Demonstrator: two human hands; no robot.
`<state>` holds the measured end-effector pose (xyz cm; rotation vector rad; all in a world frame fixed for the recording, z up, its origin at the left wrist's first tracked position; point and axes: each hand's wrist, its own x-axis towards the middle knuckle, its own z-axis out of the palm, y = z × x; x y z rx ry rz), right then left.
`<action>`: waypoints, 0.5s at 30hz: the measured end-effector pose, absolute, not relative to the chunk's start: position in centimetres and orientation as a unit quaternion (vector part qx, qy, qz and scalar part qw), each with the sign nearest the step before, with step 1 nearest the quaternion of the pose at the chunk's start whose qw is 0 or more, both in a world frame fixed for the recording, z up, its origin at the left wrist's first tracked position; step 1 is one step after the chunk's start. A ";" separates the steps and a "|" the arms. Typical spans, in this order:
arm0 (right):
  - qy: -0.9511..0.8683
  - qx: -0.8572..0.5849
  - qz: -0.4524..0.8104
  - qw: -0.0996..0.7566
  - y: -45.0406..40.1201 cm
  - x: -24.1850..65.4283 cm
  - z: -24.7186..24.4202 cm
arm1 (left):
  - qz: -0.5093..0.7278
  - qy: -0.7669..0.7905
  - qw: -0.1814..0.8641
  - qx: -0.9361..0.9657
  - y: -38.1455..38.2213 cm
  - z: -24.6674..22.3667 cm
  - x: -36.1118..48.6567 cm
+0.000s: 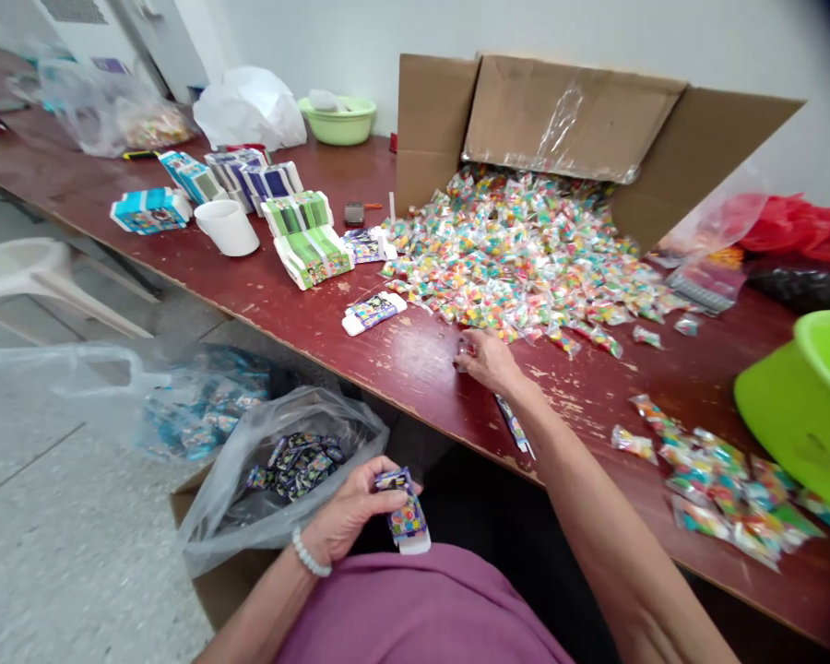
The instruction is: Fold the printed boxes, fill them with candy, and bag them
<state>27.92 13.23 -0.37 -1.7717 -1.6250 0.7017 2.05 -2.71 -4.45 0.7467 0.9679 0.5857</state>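
Just off the near edge of the table (415, 369), had a purple box (408, 522) clamped in the left hand (352, 510), with print too tiny to read. By the candy pile (526, 263), had a clear packet (465, 349) pinched in the right hand (492, 360).

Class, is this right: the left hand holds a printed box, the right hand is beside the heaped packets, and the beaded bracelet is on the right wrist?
No: the head view shows the beaded bracelet on the left wrist. The left hand does hold a printed box; the right hand is beside the heaped packets.
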 end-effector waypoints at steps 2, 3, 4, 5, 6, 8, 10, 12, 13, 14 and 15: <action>-0.586 -0.672 0.316 0.324 13.4 28.2 -0.5 | 0.217 0.464 0.753 0.412 -1.8 -4.9 -0.5; -0.569 -0.668 0.344 0.334 13.3 28.3 -0.4 | 0.174 0.466 0.741 0.452 -1.3 -5.1 -1.7; -0.552 -0.660 0.374 0.347 12.9 28.3 -0.3 | 0.124 0.456 0.731 0.492 -0.9 -5.2 -2.7; -0.534 -0.648 0.405 0.362 12.5 28.2 -0.2 | 0.073 0.440 0.725 0.525 -0.5 -5.2 -3.5; -0.515 -0.635 0.433 0.379 11.9 28.0 0.0 | 0.027 0.420 0.721 0.550 -0.2 -5.2 -4.0; -0.481 -0.606 0.482 0.412 10.5 27.4 0.4 | -0.026 0.391 0.721 0.571 0.2 -4.9 -4.2; -0.454 -0.578 0.517 0.438 8.8 26.8 0.9 | -0.010 0.390 0.737 0.551 0.3 -4.4 -3.4; -0.413 -0.542 0.568 0.461 7.1 26.1 1.5 | 0.060 0.400 0.765 0.501 0.4 -3.4 -2.2; -0.387 -0.522 0.599 0.469 6.3 25.9 1.8 | 0.100 0.401 0.779 0.472 0.4 -2.8 -1.5; -0.359 -0.503 0.627 0.474 5.5 25.6 2.1 | 0.139 0.399 0.788 0.447 0.4 -2.2 -0.8; -0.333 -0.489 0.650 0.477 4.8 25.5 2.4 | 0.171 0.397 0.792 0.431 0.5 -1.4 -0.2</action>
